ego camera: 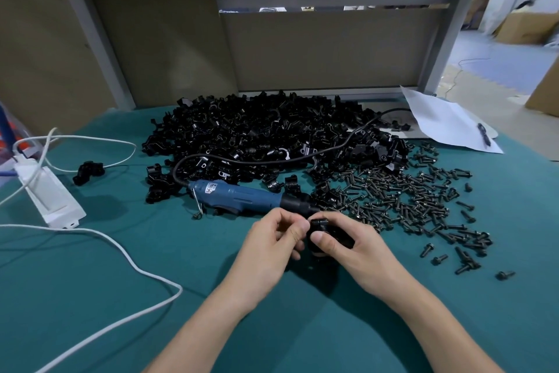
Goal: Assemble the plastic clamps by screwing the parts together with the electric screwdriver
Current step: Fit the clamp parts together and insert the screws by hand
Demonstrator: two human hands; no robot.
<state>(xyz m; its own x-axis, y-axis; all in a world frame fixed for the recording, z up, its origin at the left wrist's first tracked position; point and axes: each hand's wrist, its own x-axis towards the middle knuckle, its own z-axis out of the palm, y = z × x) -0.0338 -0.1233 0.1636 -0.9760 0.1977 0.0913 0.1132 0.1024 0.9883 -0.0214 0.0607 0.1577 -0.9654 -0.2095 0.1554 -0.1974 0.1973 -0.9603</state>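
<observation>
On teal table (121,297), left hand (269,247) and right hand (351,247) pinching black clamp (321,226), electric screwdriver (239,194) lying behind

Clamp part (331,233): largely covered by the fingers (325,244), perhaps two pieces. Electric screwdriver (242,195): tip hidden behind them, label illegible. Blue-and-orange item (5,133): cut off at left edge.

Front of the surface (75,282) is mostly bare mat, wide open on the left apart from a white cable (142,271) looping across. Straight ahead the screwdriver (239,195) lies crosswise, the big heap of clamp parts (266,130) right behind it. Loose screws (402,200) clutter the right side; power strip (48,194) blocks far left.
</observation>
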